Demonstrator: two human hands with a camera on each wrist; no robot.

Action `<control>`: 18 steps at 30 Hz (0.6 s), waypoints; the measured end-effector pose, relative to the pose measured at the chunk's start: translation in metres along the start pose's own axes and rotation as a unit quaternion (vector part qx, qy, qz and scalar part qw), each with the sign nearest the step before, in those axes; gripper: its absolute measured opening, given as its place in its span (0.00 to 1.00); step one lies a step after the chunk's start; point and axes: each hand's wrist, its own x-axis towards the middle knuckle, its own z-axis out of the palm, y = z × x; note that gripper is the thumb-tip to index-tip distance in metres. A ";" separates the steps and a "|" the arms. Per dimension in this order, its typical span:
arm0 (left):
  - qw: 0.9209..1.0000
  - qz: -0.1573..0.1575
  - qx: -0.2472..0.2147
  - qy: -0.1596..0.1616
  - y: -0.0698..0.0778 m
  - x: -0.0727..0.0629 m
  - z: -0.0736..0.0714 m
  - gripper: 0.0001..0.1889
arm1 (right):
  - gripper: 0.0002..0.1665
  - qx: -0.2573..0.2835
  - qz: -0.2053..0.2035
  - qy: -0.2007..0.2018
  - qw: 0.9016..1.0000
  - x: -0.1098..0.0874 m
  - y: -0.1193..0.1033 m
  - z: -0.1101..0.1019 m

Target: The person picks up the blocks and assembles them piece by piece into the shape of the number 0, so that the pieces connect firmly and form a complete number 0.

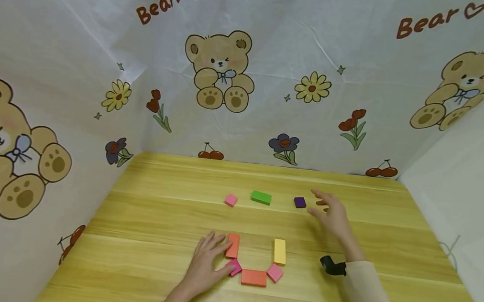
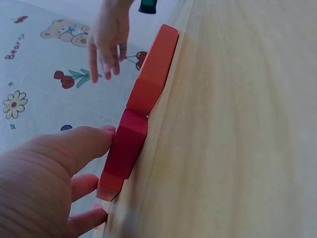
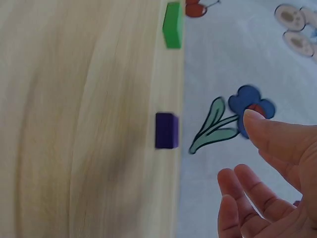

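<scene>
My left hand (image 1: 202, 268) lies at the left end of a U-shaped row of blocks, fingers spread. Its thumb touches the magenta block (image 2: 127, 144), and its fingertips reach the upper orange-red block (image 1: 232, 250). A second orange-red block (image 1: 254, 277) forms the bottom of the U. Up its right side come a pink block (image 1: 275, 273) and a yellow block (image 1: 279, 251). Farther back, my right hand (image 1: 332, 217) hovers just right of a small dark purple block (image 1: 300, 202). Thumb and fingers there stand apart with nothing between them.
Left of the purple block lie a green block (image 1: 261, 197) and a pink block (image 1: 231, 200), near the back of the wooden table (image 1: 154, 220). A white sheet printed with bears (image 1: 271, 115) hangs behind and at the left. A white wall (image 1: 480, 191) borders the right.
</scene>
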 end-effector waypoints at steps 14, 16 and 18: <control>1.000 0.002 -0.014 0.001 0.001 0.002 -0.002 0.29 | 0.37 0.053 0.088 -0.103 0.989 0.039 0.031 0.010; 1.000 0.002 -0.010 0.000 0.000 0.001 -0.001 0.29 | 0.36 0.053 0.092 -0.112 0.988 0.042 0.032 0.011; 1.000 0.002 -0.008 -0.001 0.000 0.001 -0.001 0.29 | 0.36 0.050 0.097 -0.118 0.987 0.043 0.034 0.013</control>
